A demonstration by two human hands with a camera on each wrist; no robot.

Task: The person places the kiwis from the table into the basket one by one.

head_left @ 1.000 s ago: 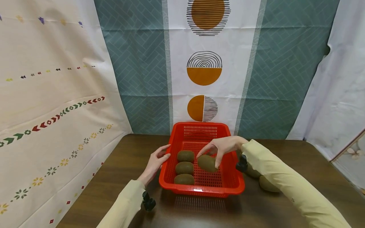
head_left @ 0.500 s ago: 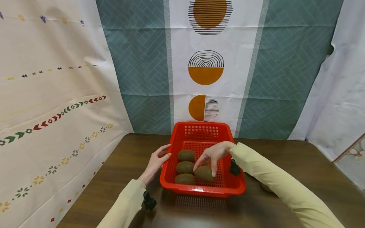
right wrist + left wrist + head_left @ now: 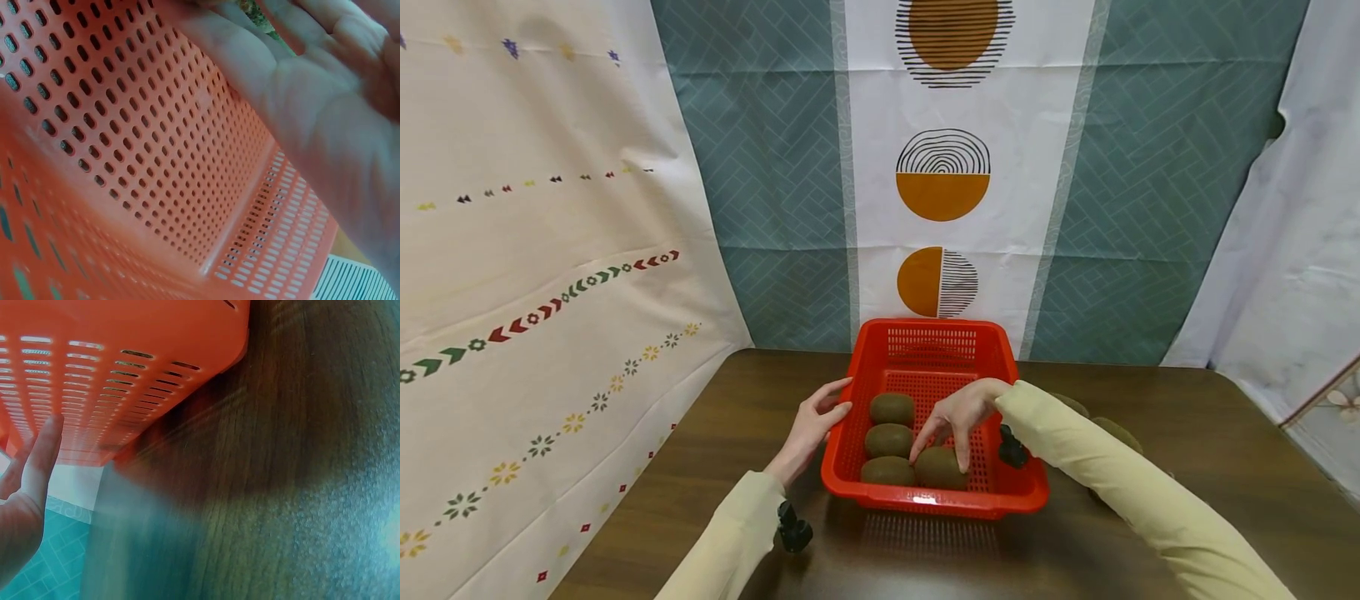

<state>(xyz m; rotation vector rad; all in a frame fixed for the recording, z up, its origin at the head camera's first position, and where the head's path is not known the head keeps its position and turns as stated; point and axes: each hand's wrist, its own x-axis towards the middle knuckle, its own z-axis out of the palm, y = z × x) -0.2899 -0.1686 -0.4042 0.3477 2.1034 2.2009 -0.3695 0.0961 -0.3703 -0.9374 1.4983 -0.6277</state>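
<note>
Up front, two pale yellow sleeves (image 3: pixel 722 533) reach in over the brown tabletop (image 3: pixel 917 575), with a black device (image 3: pixel 793 527) at the left wrist and another at the right. Then comes the near wall of the red basket (image 3: pixel 955 500), sitting closer to the tabletop's left edge than its right. And right behind that wall, here's the action: the held kiwi (image 3: pixel 942 473) is down in the basket, pinched between the thumb and fingers of the right hand (image 3: pixel 957 417), which spread only as wide as the fruit. Its left end meets the front kiwi (image 3: pixel 886 472), or very nearly. Out on the tabletop, over toward the right edge, a loose kiwi (image 3: pixel 1099 498) peeks from under the sleeve. Back inside, the middle kiwi (image 3: pixel 887 441) lies just beyond the front one. Level with it, the left hand (image 3: pixel 811 429) has its fingers fairly straight, thumb apart, touching the basket's left side, no fruit in its grasp. Deeper, the back kiwi (image 3: pixel 891 409) completes the column of three, and two more kiwis (image 3: pixel 1117 433) show past the right arm, toward the far edge. Behind it all hangs a teal-and-white cloth (image 3: pixel 880 208) printed with orange circles.
</note>
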